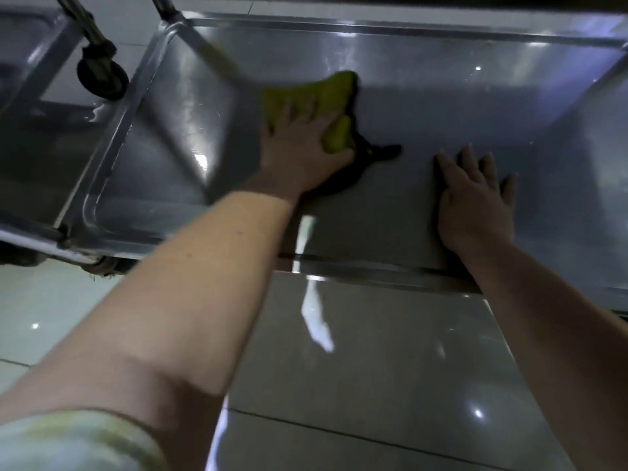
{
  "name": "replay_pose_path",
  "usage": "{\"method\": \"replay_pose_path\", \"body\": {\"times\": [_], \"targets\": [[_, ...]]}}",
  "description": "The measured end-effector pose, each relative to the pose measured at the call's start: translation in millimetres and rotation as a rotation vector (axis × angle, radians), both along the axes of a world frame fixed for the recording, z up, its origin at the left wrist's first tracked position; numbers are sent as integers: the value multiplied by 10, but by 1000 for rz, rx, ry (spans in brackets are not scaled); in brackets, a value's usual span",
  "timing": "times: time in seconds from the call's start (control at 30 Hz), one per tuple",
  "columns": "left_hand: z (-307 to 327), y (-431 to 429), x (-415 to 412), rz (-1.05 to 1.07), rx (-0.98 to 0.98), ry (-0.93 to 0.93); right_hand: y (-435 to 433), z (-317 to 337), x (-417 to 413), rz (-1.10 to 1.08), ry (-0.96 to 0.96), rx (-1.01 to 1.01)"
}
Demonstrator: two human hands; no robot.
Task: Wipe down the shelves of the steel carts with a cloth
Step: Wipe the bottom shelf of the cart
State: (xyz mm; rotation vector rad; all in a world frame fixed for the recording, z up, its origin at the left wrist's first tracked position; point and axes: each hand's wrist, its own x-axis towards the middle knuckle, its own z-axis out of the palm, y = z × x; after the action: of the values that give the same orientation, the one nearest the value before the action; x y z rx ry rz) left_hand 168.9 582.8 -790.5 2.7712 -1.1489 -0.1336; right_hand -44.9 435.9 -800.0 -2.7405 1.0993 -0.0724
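Observation:
The low shelf (424, 107) of a steel cart fills the upper half of the view, a shallow tray with a raised rim. A yellow-green cloth (326, 93) lies on it left of centre. My left hand (299, 144) presses flat on the cloth with fingers spread; the cloth bunches past my thumb. My right hand (475, 195) rests flat on the bare shelf near its front edge, fingers straight, holding nothing.
A second steel cart (30, 79) stands to the left, one black caster wheel (102, 76) showing between the two. Glossy grey floor tiles (373, 368) lie in front of the shelf. A cart upright (163, 5) rises at the shelf's far left corner.

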Motion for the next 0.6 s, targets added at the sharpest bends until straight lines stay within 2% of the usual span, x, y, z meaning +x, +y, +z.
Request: {"method": "replay_pose_path", "body": {"times": [0.13, 0.2, 0.33, 0.43, 0.6], "targets": [[-2, 1030, 756, 294, -28, 6, 6, -9, 13, -17, 3, -7], [40, 1433, 930, 365, -6, -3, 25, -11, 31, -19, -5, -7], [106, 1466, 796, 417, 34, 27, 44, -6, 63, -15, 8, -12], [88, 1103, 387, 354, 55, 53, 53, -7, 66, -8, 18, -16], [98, 242, -771, 50, 65, 57, 72, 8, 78, 3, -31, 4]]}}
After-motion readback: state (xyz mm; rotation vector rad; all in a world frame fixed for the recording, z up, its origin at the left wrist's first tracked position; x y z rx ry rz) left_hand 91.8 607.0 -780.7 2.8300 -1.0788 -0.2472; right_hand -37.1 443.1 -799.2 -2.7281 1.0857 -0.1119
